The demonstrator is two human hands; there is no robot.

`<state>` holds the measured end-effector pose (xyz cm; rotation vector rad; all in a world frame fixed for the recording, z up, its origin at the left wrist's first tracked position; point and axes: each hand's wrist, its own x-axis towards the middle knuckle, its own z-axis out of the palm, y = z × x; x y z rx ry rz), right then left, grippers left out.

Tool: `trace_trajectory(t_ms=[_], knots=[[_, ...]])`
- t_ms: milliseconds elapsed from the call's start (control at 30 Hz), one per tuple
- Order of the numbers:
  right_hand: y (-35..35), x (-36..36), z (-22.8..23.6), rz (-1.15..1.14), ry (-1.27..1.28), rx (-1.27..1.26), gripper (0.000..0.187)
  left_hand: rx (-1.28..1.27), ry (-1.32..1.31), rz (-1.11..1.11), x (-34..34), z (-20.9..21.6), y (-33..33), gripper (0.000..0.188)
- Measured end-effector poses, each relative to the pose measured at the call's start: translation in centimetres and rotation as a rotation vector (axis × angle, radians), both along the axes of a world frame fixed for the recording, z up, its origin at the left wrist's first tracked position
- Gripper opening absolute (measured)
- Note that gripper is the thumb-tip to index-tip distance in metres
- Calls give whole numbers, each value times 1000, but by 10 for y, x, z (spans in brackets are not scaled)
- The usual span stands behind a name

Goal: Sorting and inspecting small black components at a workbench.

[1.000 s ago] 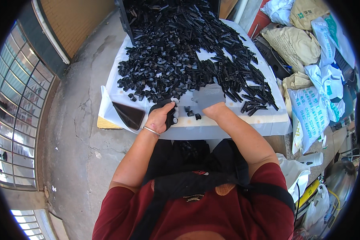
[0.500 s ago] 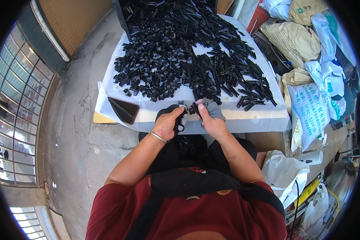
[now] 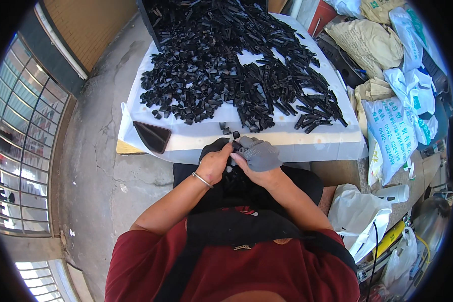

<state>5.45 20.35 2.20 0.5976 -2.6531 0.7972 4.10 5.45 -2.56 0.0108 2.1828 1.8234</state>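
Note:
My left hand, a bangle on its wrist and dark cloth over the fingers, meets my right hand at the table's near edge. The right one wears a grey dotted glove. Both hands have their fingers closed around a small black plastic piece, mostly hidden between them. Just beyond the fingertips, a few short black plastic pieces rest on the white sheet. Farther back spreads a heap of short curved black pieces, with long slim black pieces heaped to its right.
A dark, flat, phone-like object lies at the table's near left corner. Stuffed sacks crowd the right side, above a white plastic bag. Concrete floor and a barred window are at the left.
My hands have come together and slightly nearer to me; the right has turned, showing the glove's back. Short black pieces now show on the sheet just beyond the fingers.

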Motion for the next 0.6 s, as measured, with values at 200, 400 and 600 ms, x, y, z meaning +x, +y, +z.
trace_trajectory(t_ms=[200,400,600], knots=[[1,-4,-3,58,-50,-26,26,-121,105,-148,-2,-21,-13,37],[-1,-4,13,157,-280,-220,23,-252,-89,-239,0,19,-17,46],[4,1,21,80,77,87,22,-107,14,89,-10,-3,-27,64]])
